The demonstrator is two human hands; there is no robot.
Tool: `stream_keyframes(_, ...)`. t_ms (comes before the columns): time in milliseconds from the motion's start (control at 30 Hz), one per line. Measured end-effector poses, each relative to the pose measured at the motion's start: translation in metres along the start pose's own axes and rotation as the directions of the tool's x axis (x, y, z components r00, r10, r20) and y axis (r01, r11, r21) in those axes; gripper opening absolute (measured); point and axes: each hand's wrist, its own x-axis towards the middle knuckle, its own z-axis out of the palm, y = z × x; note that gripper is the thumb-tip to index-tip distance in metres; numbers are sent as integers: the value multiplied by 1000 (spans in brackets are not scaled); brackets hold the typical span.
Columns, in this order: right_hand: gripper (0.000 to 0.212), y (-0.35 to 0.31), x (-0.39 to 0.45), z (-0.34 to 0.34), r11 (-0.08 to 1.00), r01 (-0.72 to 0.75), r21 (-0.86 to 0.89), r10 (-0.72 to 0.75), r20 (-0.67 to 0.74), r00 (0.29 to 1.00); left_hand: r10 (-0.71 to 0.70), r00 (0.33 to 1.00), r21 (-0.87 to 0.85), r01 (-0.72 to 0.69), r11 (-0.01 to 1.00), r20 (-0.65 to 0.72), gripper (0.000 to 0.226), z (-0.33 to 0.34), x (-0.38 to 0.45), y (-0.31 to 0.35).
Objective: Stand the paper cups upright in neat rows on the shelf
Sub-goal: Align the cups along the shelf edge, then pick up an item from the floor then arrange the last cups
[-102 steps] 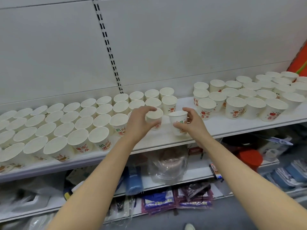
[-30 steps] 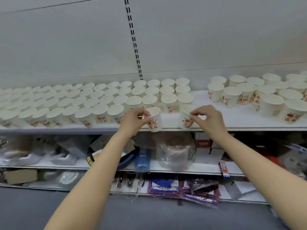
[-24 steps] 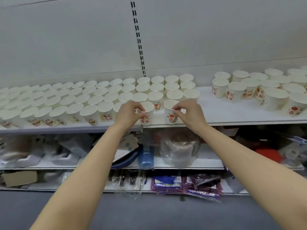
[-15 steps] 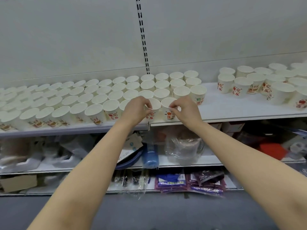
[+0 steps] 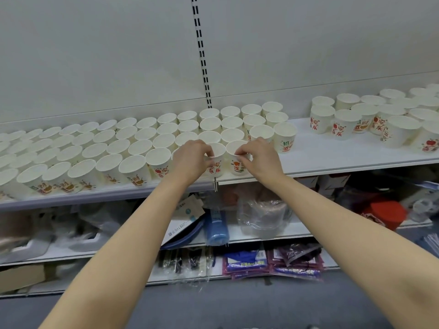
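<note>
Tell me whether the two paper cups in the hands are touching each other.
Apart. The head view shows a narrow strip of shelf between the left hand's cup and the right hand's cup, from rims to bases.

I see paper cups (image 5: 152,148): matt white, smooth walls, red-and-green print. Shelf (image 5: 332,155) looks like painted metal, smooth, faint sheen. Back panel (image 5: 95,55) matt, pale grey. At 6 o'clock below, clear plastic bag (image 5: 263,214) glossy, crinkled; blue roll (image 5: 216,227) looks plastic-wrapped. At 4 o'clock, red tub (image 5: 384,213) smooth, material unclear to me. At 5 o'clock, purple packets (image 5: 294,262) shiny film.
</note>
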Motion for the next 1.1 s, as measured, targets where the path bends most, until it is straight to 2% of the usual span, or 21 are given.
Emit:
stream_keyframes(567,9,6,-6,9,1000,18,15,-18,-37,999,41,998,-24,-40,999,46,10,5,-4,-10)
stream_keyframes(667,13,7,-10,11,999,32,16,-30,-73,997,25,999,-55,-24,998,33,20,4,-4,-9)
stream_keyframes(833,18,18,-21,0,999,39,-9,-40,-192,981,57,995,-72,-63,995,-87,45,-3,-5,2)
stream_keyframes(933,23,35,-26,-11,997,-27,-71,9,-242,970,112,984,-102,-126,987,-136,44,-3,3,19)
stream_keyframes(1100,37,74,-25,-32,966,-243,-93,215,-237,947,175,978,-50,-181,982,-114,30,8,42,61)
